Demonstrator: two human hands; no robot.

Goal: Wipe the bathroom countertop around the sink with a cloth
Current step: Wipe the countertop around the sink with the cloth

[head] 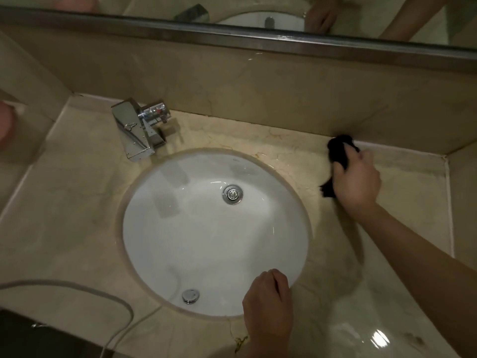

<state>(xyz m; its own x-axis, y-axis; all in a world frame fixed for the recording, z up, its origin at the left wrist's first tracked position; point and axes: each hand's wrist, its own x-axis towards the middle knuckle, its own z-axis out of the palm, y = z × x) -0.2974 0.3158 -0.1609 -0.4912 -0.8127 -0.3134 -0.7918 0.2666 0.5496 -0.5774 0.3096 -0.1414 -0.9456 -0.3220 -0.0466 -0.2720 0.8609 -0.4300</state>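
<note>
**Beige marble counter, black cloth pressed into the far right corner**

Beige veined marble countertop (77,228) fills the head view, seen from above, with a round white ceramic sink (214,233) set into its middle. The basin has a chrome drain plug (232,194) near its centre and a small chrome overflow cap (190,296) on the wall nearest the viewer.

The person's right hand (356,182) reaches across to the far right of the counter, beyond the sink rim. Its fingers are curled tightly round a bunched black cloth (340,151), which sticks out above and below the fist. The top of the cloth touches the seam where the counter meets the beige marble backsplash (232,94).

The left hand (268,303) rests at the near edge of the sink, knuckles up, fingers bent down over the rim. It holds nothing that can be seen.

A boxy chrome faucet (139,130) stands on the counter behind the sink to the left, its spout angled toward the basin. A pale grey cord (77,286) loops across the near left of the counter. Along the top runs a metal-framed mirror (232,34), reflecting the sink and a hand. A bright glare patch lies on the wet-looking marble at the near right.
</note>
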